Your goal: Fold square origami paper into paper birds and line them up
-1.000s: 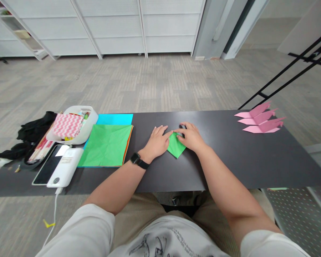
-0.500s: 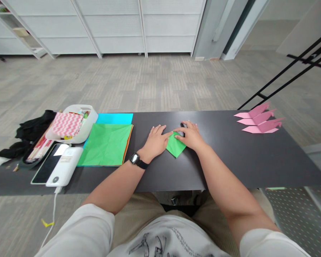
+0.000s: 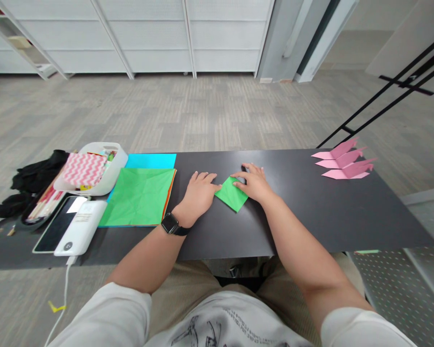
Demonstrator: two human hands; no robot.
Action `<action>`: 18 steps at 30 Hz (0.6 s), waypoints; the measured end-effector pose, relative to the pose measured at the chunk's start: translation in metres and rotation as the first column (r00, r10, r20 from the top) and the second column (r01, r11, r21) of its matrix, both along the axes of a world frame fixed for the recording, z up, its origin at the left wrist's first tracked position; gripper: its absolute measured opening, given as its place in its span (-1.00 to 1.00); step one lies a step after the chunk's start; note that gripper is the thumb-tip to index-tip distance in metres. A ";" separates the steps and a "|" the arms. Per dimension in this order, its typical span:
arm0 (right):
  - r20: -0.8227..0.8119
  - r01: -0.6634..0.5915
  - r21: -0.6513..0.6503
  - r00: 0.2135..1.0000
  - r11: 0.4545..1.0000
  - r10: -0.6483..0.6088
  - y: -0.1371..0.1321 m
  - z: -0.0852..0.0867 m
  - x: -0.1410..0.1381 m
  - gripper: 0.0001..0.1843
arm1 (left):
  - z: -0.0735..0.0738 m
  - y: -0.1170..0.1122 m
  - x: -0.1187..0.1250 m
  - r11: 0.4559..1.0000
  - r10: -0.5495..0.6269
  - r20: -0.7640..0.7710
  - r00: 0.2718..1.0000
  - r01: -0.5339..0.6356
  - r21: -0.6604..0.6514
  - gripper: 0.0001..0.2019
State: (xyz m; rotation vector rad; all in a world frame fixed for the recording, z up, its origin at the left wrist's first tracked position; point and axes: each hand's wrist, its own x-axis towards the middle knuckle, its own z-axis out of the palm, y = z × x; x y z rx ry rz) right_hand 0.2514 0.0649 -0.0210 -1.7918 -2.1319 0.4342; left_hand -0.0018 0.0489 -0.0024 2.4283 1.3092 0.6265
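Observation:
A small folded piece of green paper lies on the dark table, one corner pointing toward me. At its left corner, my left hand rests palm down with fingers spread, the thumb touching the paper's edge. My right hand lies over the paper's right side, fingers apart, with thumb and forefinger on its upper right part. Those fingers hide some of the top and right edges. Neither hand is closed round anything.
Left of my hands lies a stack of green sheets over blue ones. Beyond are a white basket, a white power bank with a cable, a phone and black cloth. Folded pink paper birds stand far right.
My left hand has slid left, from the paper's upper part to its left corner, uncovering more of the green paper. My right hand stays on the right side. The view has shifted slightly.

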 end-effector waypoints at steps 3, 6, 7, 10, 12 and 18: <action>0.010 0.003 -0.017 1.000 1.000 -0.002 0.000 0.002 -0.001 -0.63 | 0.013 -0.003 -0.002 1.000 -0.007 -0.153 0.988 0.008 0.009 -0.66; 0.017 0.003 -0.026 1.000 1.000 -0.003 0.000 0.004 -0.002 -0.63 | 0.027 -0.003 -0.002 1.000 0.020 -0.288 0.957 -0.016 0.018 -0.68; 0.020 0.000 -0.026 1.000 1.000 0.001 0.000 0.004 -0.002 -0.63 | 0.029 -0.002 -0.001 0.999 0.040 -0.313 0.949 -0.034 0.024 -0.69; 0.026 -0.011 -0.014 1.000 1.000 0.012 -0.001 0.003 -0.002 -0.62 | 0.029 0.002 0.006 0.995 0.088 -0.283 0.955 -0.074 0.062 -0.68; 0.024 -0.021 0.004 0.999 1.000 0.021 -0.001 0.002 -0.004 -0.62 | 0.022 0.005 0.011 0.995 0.065 -0.198 0.978 -0.047 0.093 -0.62; 0.020 -0.060 0.067 0.998 0.996 0.059 0.001 -0.003 -0.012 -0.63 | -0.003 0.010 0.020 0.994 -0.106 -0.107 0.989 0.109 0.020 -0.48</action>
